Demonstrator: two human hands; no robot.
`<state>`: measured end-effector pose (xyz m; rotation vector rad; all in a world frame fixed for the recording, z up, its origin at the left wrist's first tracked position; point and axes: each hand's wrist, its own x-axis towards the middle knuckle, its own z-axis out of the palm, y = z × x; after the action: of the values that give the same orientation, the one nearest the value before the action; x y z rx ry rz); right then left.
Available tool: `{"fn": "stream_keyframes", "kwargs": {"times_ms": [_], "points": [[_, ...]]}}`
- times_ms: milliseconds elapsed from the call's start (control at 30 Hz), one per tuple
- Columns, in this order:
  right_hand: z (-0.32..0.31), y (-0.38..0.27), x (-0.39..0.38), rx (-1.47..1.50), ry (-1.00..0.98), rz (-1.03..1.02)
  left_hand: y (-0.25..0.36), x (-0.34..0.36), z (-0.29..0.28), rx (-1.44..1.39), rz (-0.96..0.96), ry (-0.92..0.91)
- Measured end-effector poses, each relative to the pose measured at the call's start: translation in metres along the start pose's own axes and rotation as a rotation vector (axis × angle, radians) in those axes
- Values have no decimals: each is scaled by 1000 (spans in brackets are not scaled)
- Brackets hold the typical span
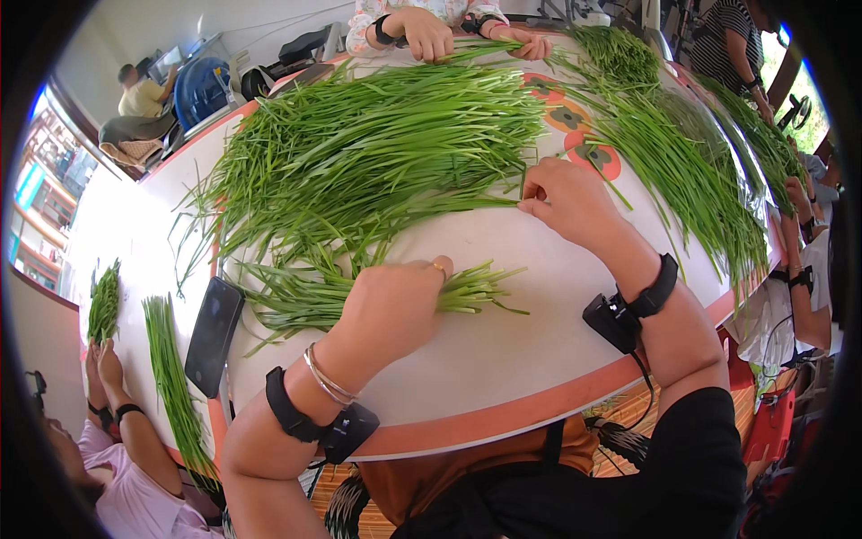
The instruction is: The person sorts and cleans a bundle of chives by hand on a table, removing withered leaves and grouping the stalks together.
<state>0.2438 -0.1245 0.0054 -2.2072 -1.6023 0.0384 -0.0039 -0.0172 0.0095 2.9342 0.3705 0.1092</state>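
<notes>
A large heap of green garlic chives (377,135) covers the middle of the table, its leaf tips to the left and stalk ends to the right. My left hand (391,292) is closed round a smaller bunch of garlic chives (480,287) near the table's front, the cut ends sticking out to the right of my fist. At the heap's lower right edge, my right hand (575,202) pinches thumb and fingers together at the end of a thin chive stalk; the fingertips partly hide it.
A dark phone (215,337) and a chive bundle (175,377) lie on the left. More chives (673,162) spread along the right. Across the table (503,377), a person's hands (429,36) hold chives; another person's hands (109,364) grip a bundle at left. Straps and cabled boxes (615,323) sit on my wrists.
</notes>
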Motion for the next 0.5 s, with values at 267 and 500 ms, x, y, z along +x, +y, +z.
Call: {"fn": "stream_keyframes", "kwargs": {"times_ms": [267, 500], "points": [[1, -21, 2, 142, 31, 44, -3, 6, -2, -131, 196, 220], [3, -17, -7, 3, -75, -41, -6, 6, 1, -133, 226, 204]]}}
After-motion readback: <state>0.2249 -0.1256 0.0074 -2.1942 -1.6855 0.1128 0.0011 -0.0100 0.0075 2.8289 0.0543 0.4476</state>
